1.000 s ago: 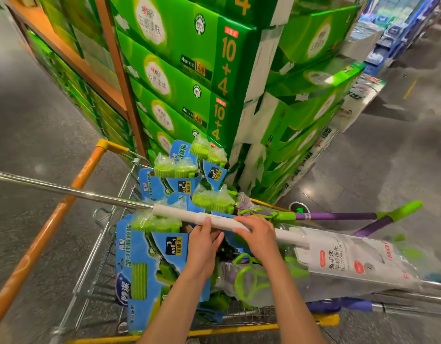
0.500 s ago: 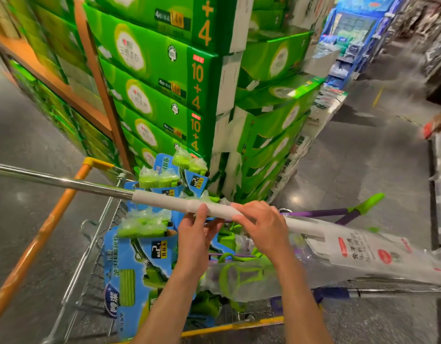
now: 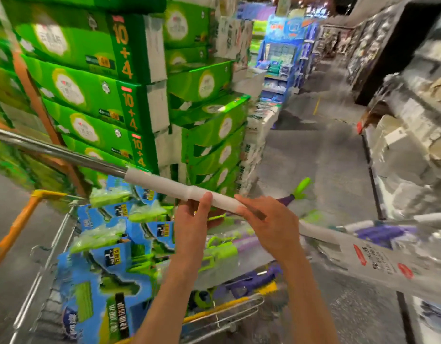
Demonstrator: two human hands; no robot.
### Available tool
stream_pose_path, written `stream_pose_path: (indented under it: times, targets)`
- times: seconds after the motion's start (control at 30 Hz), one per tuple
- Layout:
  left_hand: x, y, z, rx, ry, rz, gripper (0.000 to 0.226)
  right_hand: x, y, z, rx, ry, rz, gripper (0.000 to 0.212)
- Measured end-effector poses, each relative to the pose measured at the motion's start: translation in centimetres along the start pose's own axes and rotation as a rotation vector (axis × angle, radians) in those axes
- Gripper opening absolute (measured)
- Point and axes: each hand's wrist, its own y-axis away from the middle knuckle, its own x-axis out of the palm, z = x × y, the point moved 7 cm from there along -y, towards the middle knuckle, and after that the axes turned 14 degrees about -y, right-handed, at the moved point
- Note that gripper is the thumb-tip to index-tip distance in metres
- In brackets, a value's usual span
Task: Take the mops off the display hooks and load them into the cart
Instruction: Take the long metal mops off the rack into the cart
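Observation:
A long mop (image 3: 162,183) with a steel pole and white grip sleeve lies level across the wire cart (image 3: 41,264). Its head, in a clear printed bag (image 3: 378,264), sticks out past the cart's right side. My left hand (image 3: 193,227) holds the white sleeve from below, thumb up against it. My right hand (image 3: 269,224) lies over the sleeve just to the right, fingers wrapped across the top. Under the pole the cart holds several blue-and-green mop packs (image 3: 108,276) and a purple-and-green mop (image 3: 296,192).
Stacked green cartons (image 3: 95,95) and an orange rack post (image 3: 38,108) rise right behind the cart. An aisle of grey floor (image 3: 321,155) runs ahead on the right, with shelves (image 3: 413,115) along its right side and a blue display (image 3: 286,55) far off.
The view has tilted up and turned right, showing more aisle. The pole sits higher and more slanted in view. Both hands stay on the white sleeve, with the right fingers stretched further along it.

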Motion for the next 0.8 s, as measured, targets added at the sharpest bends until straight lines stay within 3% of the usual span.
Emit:
stream_pose_path:
  times: [0.2, 0.33, 0.37, 0.47, 0.53, 0.8]
  targets:
    - [8.3, 5.4, 0.7, 0.066, -0.087, 0.208, 0.013, -8.7, 5.9, -4.1, 0.275, -0.133, -0.094, 0.024]
    - [13.2, 9.5, 0.4, 0.108, -0.024, 0.242, 0.016, -13.9, 10.6, -7.6, 0.392, -0.275, -0.181, 0.023]
    - [14.2, 10.5, 0.0, 0.118, 0.009, 0.256, 0.015, -15.0, 11.7, -8.2, 0.414, -0.329, -0.203, 0.017]
    - [17.6, 13.7, -0.3, 0.100, 0.090, 0.308, 0.015, -18.4, 14.9, -9.2, 0.430, -0.402, -0.236, 0.032]
    - [19.8, 15.8, 0.2, 0.068, 0.114, 0.328, 0.017, -20.5, 17.0, -10.0, 0.442, -0.432, -0.262, 0.030]
    - [27.1, 23.6, 1.9, -0.018, 0.046, 0.441, 0.019, -27.5, 24.0, -12.0, 0.516, -0.474, -0.342, 0.031]
